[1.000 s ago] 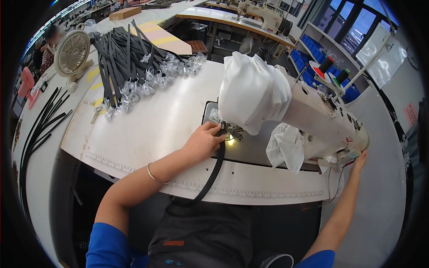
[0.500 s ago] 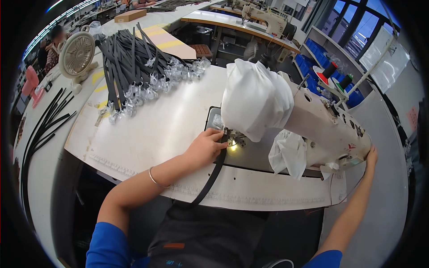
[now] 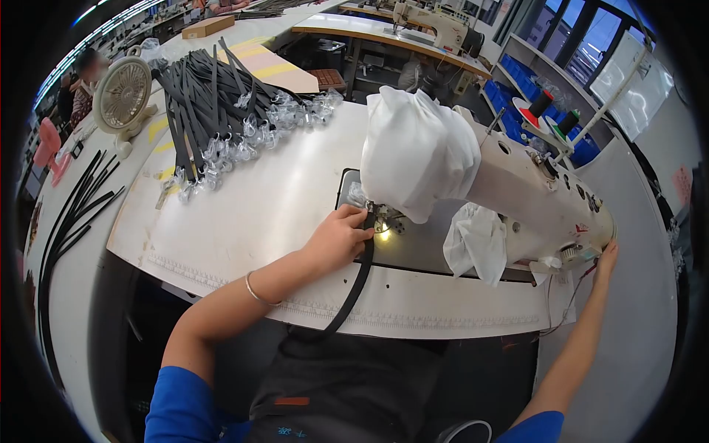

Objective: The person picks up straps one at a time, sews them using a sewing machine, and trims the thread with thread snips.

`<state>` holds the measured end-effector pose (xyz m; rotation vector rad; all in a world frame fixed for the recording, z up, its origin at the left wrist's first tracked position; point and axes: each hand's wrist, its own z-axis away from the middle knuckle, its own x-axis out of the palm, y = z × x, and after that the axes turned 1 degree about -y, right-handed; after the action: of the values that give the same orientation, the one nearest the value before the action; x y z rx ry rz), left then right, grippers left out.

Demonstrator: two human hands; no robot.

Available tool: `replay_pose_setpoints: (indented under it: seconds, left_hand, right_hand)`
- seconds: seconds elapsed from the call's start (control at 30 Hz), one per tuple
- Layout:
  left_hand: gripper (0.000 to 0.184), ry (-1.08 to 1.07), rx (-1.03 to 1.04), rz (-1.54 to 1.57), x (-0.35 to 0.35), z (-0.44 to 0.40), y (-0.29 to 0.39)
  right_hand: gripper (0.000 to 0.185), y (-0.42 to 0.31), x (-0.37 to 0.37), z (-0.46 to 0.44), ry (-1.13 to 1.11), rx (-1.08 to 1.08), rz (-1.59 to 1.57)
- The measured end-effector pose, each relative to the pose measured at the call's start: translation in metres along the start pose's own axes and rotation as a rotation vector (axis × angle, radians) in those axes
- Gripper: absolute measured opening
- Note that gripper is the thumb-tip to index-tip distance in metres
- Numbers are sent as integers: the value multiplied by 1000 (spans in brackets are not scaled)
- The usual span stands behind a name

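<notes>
My left hand (image 3: 338,238) is closed on a black strap (image 3: 354,294), pinching it beside the lit needle area of a sewing machine (image 3: 528,173). From there the strap curves down over the table's front edge towards my dark apron. A clear plastic piece (image 3: 356,194) lies just beyond my left fingers. At the machine's far right end, my right hand (image 3: 608,260) curls around the rounded handwheel end, its fingers partly hidden. White cloth (image 3: 421,155) covers the machine's head, and another white cloth (image 3: 476,244) hangs under its arm.
A pile of black straps (image 3: 214,103) with clear plastic-wrapped ends lies at the back left. More strips (image 3: 74,214) lie on the left table, near a fan (image 3: 122,92). Thread spools (image 3: 541,103) stand behind the machine. A person (image 3: 85,81) sits far left.
The view has shifted slightly. My right hand has slid a little at the machine's end, and a dark reddish wire now shows beside it. My left hand stays on the strap.
</notes>
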<state>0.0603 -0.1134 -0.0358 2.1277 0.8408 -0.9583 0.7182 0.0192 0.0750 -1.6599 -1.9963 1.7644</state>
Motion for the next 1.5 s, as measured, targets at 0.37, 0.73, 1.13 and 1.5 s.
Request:
replay_pose_setpoints:
  seconds: [0.37,0.73,1.13,1.5]
  left_hand:
    - [30,-13,-57,2,0,-1,0]
    - [33,1,-76,55,-1,-2,-1]
    - [30,9,-59,28,8,-3,-10]
    - [32,-1,-79,49,12,-3,-14]
  right_hand:
    - [51,26,48,37,71,-56,-731]
    - [53,-38,7,-31,55,-140,-32]
    - [56,10,9,-83,79,-96,191]
    - [54,4,0,-78,90,-277,361]
